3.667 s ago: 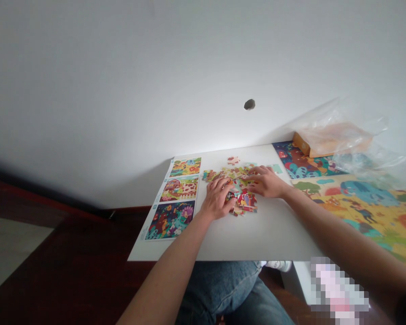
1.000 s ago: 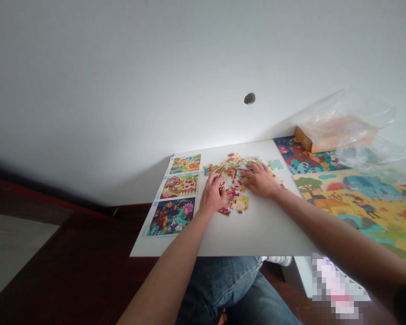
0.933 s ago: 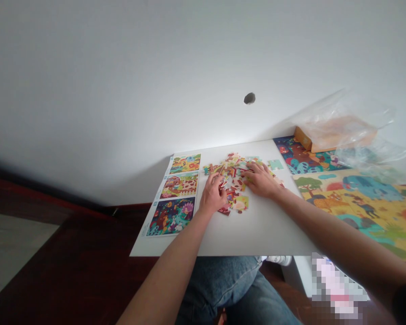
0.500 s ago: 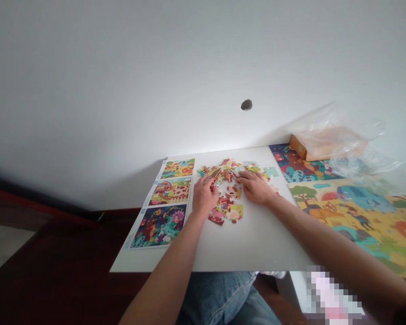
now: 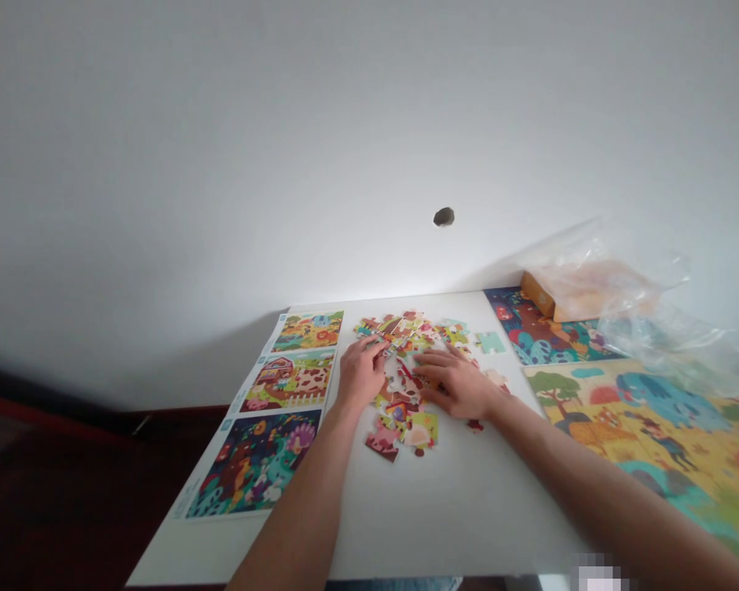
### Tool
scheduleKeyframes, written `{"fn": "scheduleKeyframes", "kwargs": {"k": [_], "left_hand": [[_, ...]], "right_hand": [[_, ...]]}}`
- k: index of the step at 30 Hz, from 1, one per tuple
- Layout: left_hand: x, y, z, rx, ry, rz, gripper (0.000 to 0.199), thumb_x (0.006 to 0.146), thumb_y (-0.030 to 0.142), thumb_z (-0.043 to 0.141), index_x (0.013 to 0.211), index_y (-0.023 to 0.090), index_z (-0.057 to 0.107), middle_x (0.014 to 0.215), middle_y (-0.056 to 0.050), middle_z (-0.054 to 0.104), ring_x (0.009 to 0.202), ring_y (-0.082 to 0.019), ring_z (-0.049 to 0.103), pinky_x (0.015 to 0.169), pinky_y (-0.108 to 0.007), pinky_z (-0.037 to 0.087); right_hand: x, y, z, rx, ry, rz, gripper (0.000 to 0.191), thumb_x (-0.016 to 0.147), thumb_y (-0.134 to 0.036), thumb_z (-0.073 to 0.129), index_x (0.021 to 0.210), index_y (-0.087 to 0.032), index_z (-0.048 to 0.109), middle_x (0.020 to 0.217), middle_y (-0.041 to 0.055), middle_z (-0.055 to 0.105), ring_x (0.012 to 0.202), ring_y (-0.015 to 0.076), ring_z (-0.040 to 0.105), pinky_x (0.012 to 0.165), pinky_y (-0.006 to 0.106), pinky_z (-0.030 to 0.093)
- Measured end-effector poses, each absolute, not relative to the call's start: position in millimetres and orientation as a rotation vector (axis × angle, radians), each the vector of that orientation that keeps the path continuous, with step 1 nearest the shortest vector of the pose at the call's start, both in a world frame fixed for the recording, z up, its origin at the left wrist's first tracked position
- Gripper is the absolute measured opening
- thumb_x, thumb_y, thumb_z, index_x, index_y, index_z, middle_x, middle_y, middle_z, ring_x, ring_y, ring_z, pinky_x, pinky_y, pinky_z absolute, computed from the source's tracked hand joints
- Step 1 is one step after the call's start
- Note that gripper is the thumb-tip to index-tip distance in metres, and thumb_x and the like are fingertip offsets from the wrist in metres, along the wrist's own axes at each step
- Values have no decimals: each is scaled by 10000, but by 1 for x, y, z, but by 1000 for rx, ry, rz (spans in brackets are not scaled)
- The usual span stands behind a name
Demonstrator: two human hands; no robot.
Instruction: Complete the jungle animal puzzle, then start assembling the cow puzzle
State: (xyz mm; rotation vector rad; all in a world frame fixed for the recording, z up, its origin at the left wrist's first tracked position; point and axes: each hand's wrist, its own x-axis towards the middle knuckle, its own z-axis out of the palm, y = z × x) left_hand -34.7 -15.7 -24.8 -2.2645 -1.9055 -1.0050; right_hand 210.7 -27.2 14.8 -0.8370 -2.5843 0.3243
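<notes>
Puzzle pcs (image 5: 423, 428) lie loose mid-tbl, nearer the back edge of the white tbl (image 5: 461, 501), prob. for two-handed reach. L hand (image 5: 362, 371): fingers curled at pcs, can't tell if clamped. R hand (image 5: 459, 384): fingers apart, palm-down over pcs, maybe steadying. Pic sheet (image 5: 292, 380) along left edge, prob. for easy viewing; orange box (image 5: 539, 297) toward back right.

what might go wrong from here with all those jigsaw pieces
The right hand covers some of the jigsaw pieces, so it might hide or drag a few. The left forearm passes close by the three-picture sheet and could nudge it askew. Pieces overlap in the pile beyond the left hand, so one may be overlooked.
</notes>
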Motion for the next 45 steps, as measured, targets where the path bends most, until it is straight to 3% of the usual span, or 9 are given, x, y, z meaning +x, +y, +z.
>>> {"fn": "scheduleKeyframes", "kwargs": {"k": [6,11,18,22,26,33,36,39,45], "left_hand": [[-37,-21,-21,-2216,-1946,-1017,290,844,235,639,1115,269,734,1209,-60,664,1116,-251,610,1025,-421,493],[-39,-26,-18,-2193,-1990,-946,306,821,219,671,1111,286,739,1224,-66,646,1129,-273,590,1025,-456,480],[-38,-28,-14,-2241,-1969,-1059,333,828,298,694,1159,265,722,1240,-90,616,1166,-271,567,1053,-439,459],[-28,-37,-7,-2437,-1799,-893,371,789,422,741,1157,381,717,1436,-39,504,1320,-316,439,1094,-518,380],[-27,-41,-8,-2408,-1864,-776,284,808,354,707,1086,408,737,1425,-26,513,1320,-332,423,1061,-580,362],[-30,-37,-10,-2279,-1971,-856,208,800,288,670,991,324,747,1328,-45,583,1275,-310,467,1074,-555,357],[-28,-39,-8,-2376,-1886,-818,318,791,375,698,1108,366,719,1388,-42,539,1302,-326,436,1071,-572,345],[-27,-41,-9,-2429,-1847,-759,330,795,371,696,1124,402,711,1414,-23,523,1318,-330,415,1064,-579,339],[-29,-37,-9,-2331,-1976,-828,276,763,185,638,983,320,735,1343,-16,600,1275,-294,468,1062,-529,351]], "right_hand": [[216,-23,10,-1203,-2421,141,322,928,-315,536,1217,-235,653,1336,124,594,1261,311,489,1062,503,339],[221,-17,7,-1526,-2324,120,313,922,-417,573,1153,-241,690,1110,123,644,1001,274,619,883,398,460],[220,-19,9,-994,-2440,402,273,962,-319,521,1159,-222,684,1009,83,679,897,193,643,828,306,503],[225,-13,4,-1137,-2336,213,306,958,-279,488,1199,-223,669,1171,114,668,1070,250,604,945,410,473],[235,-3,-4,-1535,-2204,19,441,910,-448,566,1297,-242,619,1413,146,540,1276,356,481,1014,565,390],[232,-4,0,-1298,-2324,171,243,947,-390,523,982,-269,730,1162,64,709,1062,256,621,1066,543,307],[231,-3,1,-1326,-2277,115,288,937,-288,494,1136,-256,700,1258,82,666,1101,263,590,1022,488,368],[234,0,-1,-1451,-2297,87,429,887,-191,475,1280,-261,633,1406,83,569,1227,314,509,1039,549,338],[238,0,-1,-1484,-2347,154,364,829,-180,526,1145,-256,689,1307,83,628,1171,310,534,1052,556,316]]}}
